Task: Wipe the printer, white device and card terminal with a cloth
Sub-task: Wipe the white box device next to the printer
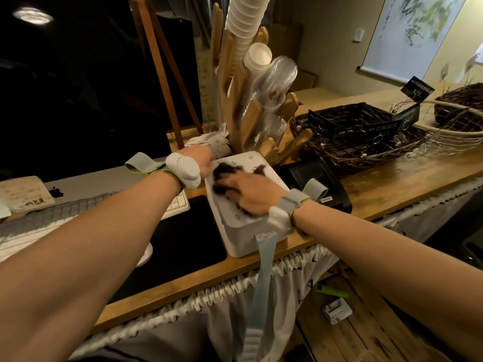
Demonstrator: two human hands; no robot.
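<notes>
Right hand (249, 190), centre of the frame: palm down, fingers spread flat, pressing a dark cloth (227, 173) onto the top face of the white device (245, 223). The cloth shows bunched beyond the fingertips and again at the heel of the hand; the picture is blurred there.

Left hand (202, 159), just left of centre: set against the far left edge of the white device, fingers curled out of sight behind the wrist; whether they clasp anything cannot be told. Both wrists carry grey straps with white modules.

The white device sits on the wooden counter (392, 189) at centre frame, near the front edge, a paper label on its near face. Directly right of it stands a black printer (317, 176), partly hidden by the right wrist strap. Left of the device lies a black mat (180, 244), then a white keyboard (175, 205) under a dark monitor (86, 105) in the upper left. Behind the device, a wooden rack holds stacked cups (248, 30). Wicker baskets (360, 142) with small black tags fill the right of the counter.
</notes>
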